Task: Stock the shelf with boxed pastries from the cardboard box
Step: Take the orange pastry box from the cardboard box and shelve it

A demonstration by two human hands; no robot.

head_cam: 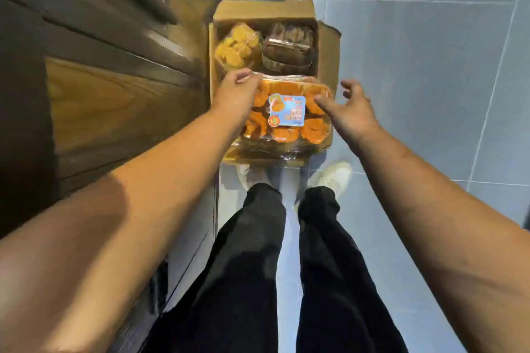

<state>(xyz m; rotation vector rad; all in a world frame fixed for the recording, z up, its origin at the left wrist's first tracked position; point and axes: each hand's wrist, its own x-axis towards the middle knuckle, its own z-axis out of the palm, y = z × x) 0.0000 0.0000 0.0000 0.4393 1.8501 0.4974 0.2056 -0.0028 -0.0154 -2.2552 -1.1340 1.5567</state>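
Observation:
An open cardboard box stands on the floor in front of my feet. At its near end is a clear plastic pack of orange pastries with a blue label. My left hand grips the pack's far left corner. Spread open, my right hand rests its thumb on the pack's lid at the right side. Deeper in the box lie a pack of yellow pastries and a pack of dark brown pastries.
A dark wooden shelf unit runs along the left, close beside the box. Grey floor tiles extend to the right. My legs in black trousers and white shoes stand just behind the box.

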